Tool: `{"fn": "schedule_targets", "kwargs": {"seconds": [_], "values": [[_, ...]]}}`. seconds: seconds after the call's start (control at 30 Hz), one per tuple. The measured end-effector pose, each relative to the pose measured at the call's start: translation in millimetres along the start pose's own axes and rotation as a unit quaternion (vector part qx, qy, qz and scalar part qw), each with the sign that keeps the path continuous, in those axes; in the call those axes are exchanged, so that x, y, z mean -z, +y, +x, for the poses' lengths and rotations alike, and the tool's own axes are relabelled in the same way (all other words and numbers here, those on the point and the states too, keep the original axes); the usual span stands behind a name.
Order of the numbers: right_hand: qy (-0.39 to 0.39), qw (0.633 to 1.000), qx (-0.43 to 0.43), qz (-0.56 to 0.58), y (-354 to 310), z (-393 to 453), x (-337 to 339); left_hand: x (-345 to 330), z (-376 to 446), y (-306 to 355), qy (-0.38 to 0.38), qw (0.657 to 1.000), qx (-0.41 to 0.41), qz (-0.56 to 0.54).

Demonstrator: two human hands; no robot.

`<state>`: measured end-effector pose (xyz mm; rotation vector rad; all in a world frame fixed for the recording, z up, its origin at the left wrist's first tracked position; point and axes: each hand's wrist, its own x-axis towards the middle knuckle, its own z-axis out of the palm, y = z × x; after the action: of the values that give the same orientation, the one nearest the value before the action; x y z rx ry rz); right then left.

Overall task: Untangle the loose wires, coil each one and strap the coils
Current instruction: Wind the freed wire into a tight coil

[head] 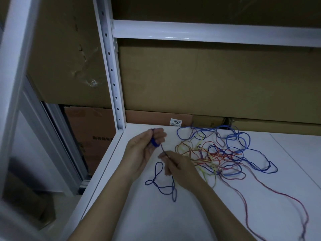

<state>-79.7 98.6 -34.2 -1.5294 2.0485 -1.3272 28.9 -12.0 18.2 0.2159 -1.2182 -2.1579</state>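
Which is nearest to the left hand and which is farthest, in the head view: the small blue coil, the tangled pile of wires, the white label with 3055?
1. Small blue coil: wound on the left hand's fingers, touching.
2. Tangled pile of wires: to the right, on the white shelf.
3. White label: behind, on a cardboard box.

Two bare forearms are seen entering from the bottom of the frame, ending in the left hand [139, 153] and right hand [180, 168]. No sleeves, gloves, rings or watches are worn.
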Motion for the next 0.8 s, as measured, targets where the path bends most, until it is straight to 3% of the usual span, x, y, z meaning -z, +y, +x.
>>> {"fn": "schedule_targets", "kwargs": {"seconds": [0.07,0.13,0.23,0.3,0.37,0.57,0.73,0.8], "values": [[-0.038,0.997,0.01,-0.06,6.3,-6.6,-6.1,-2.1,6.4,-4.7,0.052,0.995,-0.037,0.077],[-0.063,0.99,0.041,-0.116,7.0,-10.1,-8.1,-1.1,8.5,-11.8,0.067,0.966,-0.084,0.236],[-0.061,0.991,0.06,-0.105,5.2,-12.7,-2.4,9.8,8.8,-24.5,-0.033,0.866,-0.108,0.487],[-0.027,0.995,0.051,-0.076,6.4,-13.6,4.9,19.3,9.2,-28.1,-0.092,0.795,-0.079,0.594],[0.03,0.997,0.04,-0.056,9.0,-11.8,14.4,23.5,7.3,-27.5,-0.126,0.746,-0.055,0.652],[0.075,0.99,0.082,-0.08,4.6,0.3,26.5,16.6,2.5,-14.7,-0.153,0.767,0.023,0.623],[0.168,0.95,0.152,-0.217,-2.3,7.4,30.1,17.3,1.9,-11.0,-0.176,0.706,0.02,0.685],[0.183,0.931,0.175,-0.263,-0.7,7.8,29.5,14.4,-2.2,-15.9,-0.119,0.743,-0.041,0.657]]}}
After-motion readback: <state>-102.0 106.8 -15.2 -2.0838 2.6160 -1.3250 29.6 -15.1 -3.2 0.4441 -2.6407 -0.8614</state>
